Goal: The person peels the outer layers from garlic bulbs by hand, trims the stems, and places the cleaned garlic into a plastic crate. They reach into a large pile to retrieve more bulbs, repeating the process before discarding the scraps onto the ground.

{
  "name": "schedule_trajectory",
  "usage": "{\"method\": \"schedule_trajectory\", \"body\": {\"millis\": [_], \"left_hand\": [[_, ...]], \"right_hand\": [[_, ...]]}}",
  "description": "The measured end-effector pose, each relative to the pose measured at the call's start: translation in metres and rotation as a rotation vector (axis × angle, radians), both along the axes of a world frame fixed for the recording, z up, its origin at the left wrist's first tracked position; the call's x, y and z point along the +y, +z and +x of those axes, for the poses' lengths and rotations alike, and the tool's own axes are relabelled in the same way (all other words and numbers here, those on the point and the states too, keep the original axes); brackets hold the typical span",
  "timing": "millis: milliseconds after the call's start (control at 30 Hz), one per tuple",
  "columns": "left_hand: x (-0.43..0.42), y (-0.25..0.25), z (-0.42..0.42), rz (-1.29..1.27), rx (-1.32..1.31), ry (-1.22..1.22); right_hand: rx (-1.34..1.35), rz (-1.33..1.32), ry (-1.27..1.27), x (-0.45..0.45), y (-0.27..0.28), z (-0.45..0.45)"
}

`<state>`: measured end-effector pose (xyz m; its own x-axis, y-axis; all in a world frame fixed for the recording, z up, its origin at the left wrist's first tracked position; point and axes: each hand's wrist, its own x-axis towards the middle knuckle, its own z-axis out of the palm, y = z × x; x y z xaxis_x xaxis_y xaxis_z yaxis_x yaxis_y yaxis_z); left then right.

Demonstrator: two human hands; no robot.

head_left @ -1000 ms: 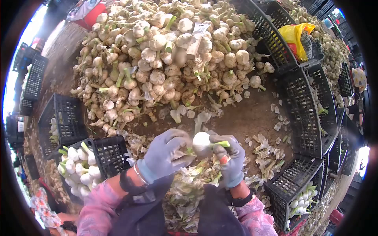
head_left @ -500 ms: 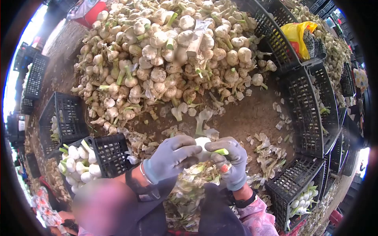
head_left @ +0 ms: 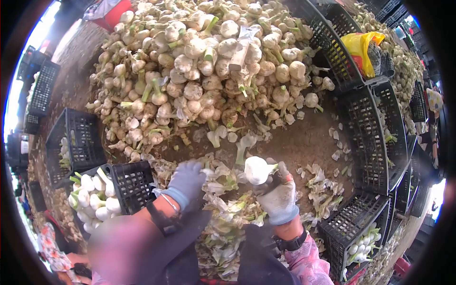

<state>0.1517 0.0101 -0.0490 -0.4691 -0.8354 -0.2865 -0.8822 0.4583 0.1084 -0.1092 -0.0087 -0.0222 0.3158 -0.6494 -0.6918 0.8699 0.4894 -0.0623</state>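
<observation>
My right hand (head_left: 278, 197), in a grey glove dirty on the palm, is turned up with its fingers closed around a clean white garlic bulb (head_left: 257, 171). A short green stem stub on the bulb points right. My left hand (head_left: 186, 183), gloved as well, is apart from the bulb, over loose garlic skins (head_left: 221, 178). Motion smears its fingers, so I cannot tell whether anything is in them. Beyond both hands rises a large heap of unpeeled garlic (head_left: 190, 90). A flat wooden-looking piece (head_left: 239, 56) with a pale end lies on the heap.
A black crate (head_left: 133, 186) of clean white garlic stands at left, another crate (head_left: 76, 142) behind it. On the right, black crates (head_left: 354, 216) form a row, one bearing a yellow bag (head_left: 361, 50). A red container (head_left: 111, 14) is at the back left. Another person's patterned sleeve (head_left: 52, 247) shows lower left.
My left hand has let go of the garlic bulb and moved left. My right hand has turned palm up, still gripping the bulb, which now shows whole and white.
</observation>
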Motion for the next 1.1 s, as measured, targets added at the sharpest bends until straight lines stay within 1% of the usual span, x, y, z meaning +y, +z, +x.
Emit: {"method": "schedule_trajectory", "body": {"millis": [33, 67, 167, 200, 233, 300, 333, 367, 400, 433, 467, 500, 533, 567, 600, 633, 667, 700, 767, 833, 867, 900, 933, 967, 1033, 1067, 1100], "left_hand": [[-0.001, 0.002, 0.004, -0.194, -0.031, 0.017], [0.000, 0.007, 0.004, -0.071, 0.013, 0.122], [0.005, 0.008, 0.002, 0.313, 1.218, 0.475], [0.001, 0.030, -0.011, 0.777, 1.673, 0.769], [-0.004, 0.035, -0.003, 0.846, 1.687, 0.792], [-0.001, 0.061, 0.025, 0.753, 1.537, 0.940], [0.003, 0.075, 0.041, 0.402, 1.511, 0.848], [0.009, 0.101, 0.059, 0.058, 1.416, 0.824], [0.026, 0.115, 0.090, -0.227, 1.244, 0.888], [0.042, 0.129, 0.120, -0.505, 1.003, 0.996], [0.060, 0.145, 0.149, -0.733, 0.762, 1.132], [0.072, 0.146, 0.175, -1.004, 0.751, 1.225], [0.103, 0.139, 0.224, -1.053, 0.777, 1.358], [0.146, 0.132, 0.280, -1.111, 0.804, 1.488], [0.184, 0.118, 0.327, -1.217, 0.245, 1.477], [0.214, 0.111, 0.354, -1.086, -0.076, 1.518], [0.243, 0.104, 0.380, -0.957, -0.396, 1.519], [0.264, 0.096, 0.393, -0.652, -0.468, 1.604], [0.329, 0.058, 0.428, -0.306, -0.306, 1.281], [0.334, 0.074, 0.424, -0.351, 0.361, 1.600], [0.323, 0.091, 0.419, -0.288, 0.134, 1.644], [0.320, 0.085, 0.425, -0.458, -0.219, 1.680], [0.290, 0.100, 0.404, -0.743, -0.202, 1.527], [0.245, 0.124, 0.358, -1.010, -0.171, 1.355], [0.156, 0.150, 0.261, -0.891, 0.715, 1.242], [0.126, 0.162, 0.209, -0.550, 1.033, 1.261], [0.105, 0.159, 0.173, -0.328, 1.086, 1.092]], "right_hand": [[0.012, 0.048, -0.005, 0.000, -0.001, 0.005], [0.023, 0.096, -0.009, 0.001, -0.002, 0.010], [0.116, -0.188, 0.187, 0.009, -0.023, 0.027], [0.121, -0.570, 0.306, 0.009, -0.018, 0.034], [0.182, -0.665, 0.431, 0.000, -0.004, 0.044], [0.415, -0.852, 0.696, -0.019, -0.010, 0.048], [0.734, -1.075, 0.702, -0.034, -0.024, 0.055], [1.315, -1.240, 0.716, -0.049, -0.033, 0.060], [1.480, -1.156, 0.769, -0.062, -0.054, 0.061], [1.870, -1.194, 0.846, -0.075, -0.075, 0.060], [2.004, -1.121, 0.996, -0.089, -0.094, 0.062], [2.045, -1.102, 1.082, -0.103, -0.107, 0.066], [2.142, -1.177, 1.122, -0.112, -0.135, 0.069], [2.062, -1.024, 1.284, -0.126, -0.140, 0.080], [2.102, -1.221, 1.111, -0.131, -0.185, 0.070], [2.145, -1.206, 1.174, -0.138, -0.199, 0.071], [2.107, -1.213, 1.076, -0.143, -0.211, 0.063], [2.080, -1.206, 0.975, -0.144, -0.211, 0.058], [1.865, -1.081, 0.906, -0.124, -0.150, 0.063], [1.415, -0.943, 0.754, -0.100, -0.119, 0.055], [1.294, -0.981, 0.682, -0.087, -0.113, 0.047], [1.177, -1.010, 0.606, -0.076, -0.106, 0.041], [1.043, -0.949, 0.623, -0.063, -0.090, 0.043], [0.922, -0.884, 0.638, -0.047, -0.067, 0.048], [0.983, -0.887, 0.681, -0.023, -0.036, 0.063], [0.998, -0.808, 0.732, -0.013, -0.021, 0.070], [1.061, -0.994, 0.743, -0.009, -0.009, 0.077]]}}
